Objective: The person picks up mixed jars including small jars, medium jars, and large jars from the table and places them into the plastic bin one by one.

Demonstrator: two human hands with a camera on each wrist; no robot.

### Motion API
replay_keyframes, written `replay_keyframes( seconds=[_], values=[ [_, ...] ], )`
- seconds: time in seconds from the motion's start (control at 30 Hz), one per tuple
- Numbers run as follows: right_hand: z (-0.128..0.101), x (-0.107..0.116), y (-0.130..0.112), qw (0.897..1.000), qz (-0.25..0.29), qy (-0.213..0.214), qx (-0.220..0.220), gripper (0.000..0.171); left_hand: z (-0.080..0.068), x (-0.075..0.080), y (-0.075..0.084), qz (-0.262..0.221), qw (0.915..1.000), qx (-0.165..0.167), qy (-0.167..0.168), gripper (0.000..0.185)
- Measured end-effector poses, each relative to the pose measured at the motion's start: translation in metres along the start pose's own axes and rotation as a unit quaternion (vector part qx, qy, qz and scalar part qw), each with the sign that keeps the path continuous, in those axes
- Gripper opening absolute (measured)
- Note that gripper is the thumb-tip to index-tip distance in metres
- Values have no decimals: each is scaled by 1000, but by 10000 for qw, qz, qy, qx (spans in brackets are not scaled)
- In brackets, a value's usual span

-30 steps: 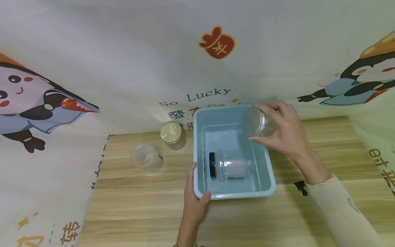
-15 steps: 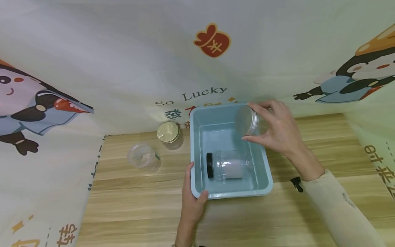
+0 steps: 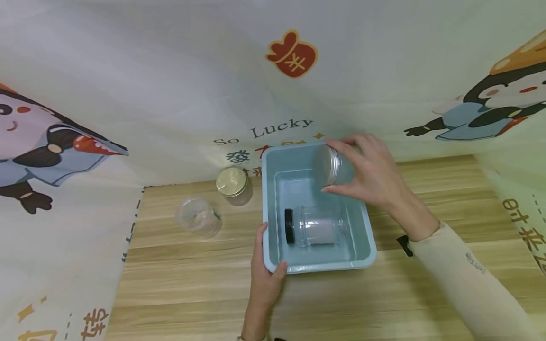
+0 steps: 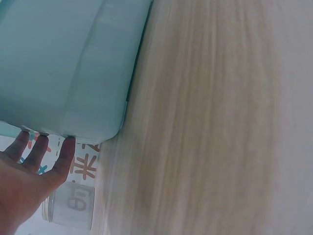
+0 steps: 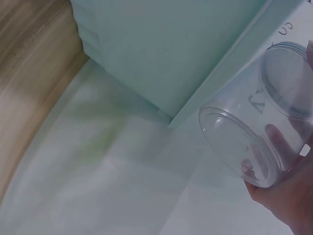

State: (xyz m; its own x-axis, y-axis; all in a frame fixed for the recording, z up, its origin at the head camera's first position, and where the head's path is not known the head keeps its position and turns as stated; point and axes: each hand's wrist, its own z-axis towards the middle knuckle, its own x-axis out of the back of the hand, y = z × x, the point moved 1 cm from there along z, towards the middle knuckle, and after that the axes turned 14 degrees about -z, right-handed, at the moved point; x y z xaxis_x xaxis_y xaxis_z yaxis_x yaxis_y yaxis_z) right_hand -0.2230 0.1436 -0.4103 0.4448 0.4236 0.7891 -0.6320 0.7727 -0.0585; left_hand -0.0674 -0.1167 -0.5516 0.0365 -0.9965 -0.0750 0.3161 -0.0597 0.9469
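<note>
The right hand (image 3: 375, 175) grasps a clear jar (image 3: 337, 165) tilted on its side, above the far right corner of the blue tub (image 3: 273, 189); the left hand (image 3: 264, 274) grips the near left corner of the tub's rim, thumb curled over it; inside the tub a black-lidded jar (image 3: 313, 226) lies on its side; left of the tub stand a gold-lidded jar (image 3: 233, 184) and a lidless jar (image 3: 198, 217).

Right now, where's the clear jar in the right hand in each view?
Head: clear jar at upper centre, tilted over the far right of the blue bin.
Left wrist: not in view.
Right wrist: right edge.
Shared landmark: the blue bin, in all three views.
</note>
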Motion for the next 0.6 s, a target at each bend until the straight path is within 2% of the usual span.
replay_keyframes(
  seconds=[0.23, 0.6],
  values=[
    [6, -3, 0, 9995, -162, -267, -7, 99, 0, 1, -1, 53, 10000, 5, 32, 83],
    [12, -5, -5, 9989, -67, -422, 188, 97, 0, 1, -4, 97, 9999, -121, 22, 82]
  ],
)
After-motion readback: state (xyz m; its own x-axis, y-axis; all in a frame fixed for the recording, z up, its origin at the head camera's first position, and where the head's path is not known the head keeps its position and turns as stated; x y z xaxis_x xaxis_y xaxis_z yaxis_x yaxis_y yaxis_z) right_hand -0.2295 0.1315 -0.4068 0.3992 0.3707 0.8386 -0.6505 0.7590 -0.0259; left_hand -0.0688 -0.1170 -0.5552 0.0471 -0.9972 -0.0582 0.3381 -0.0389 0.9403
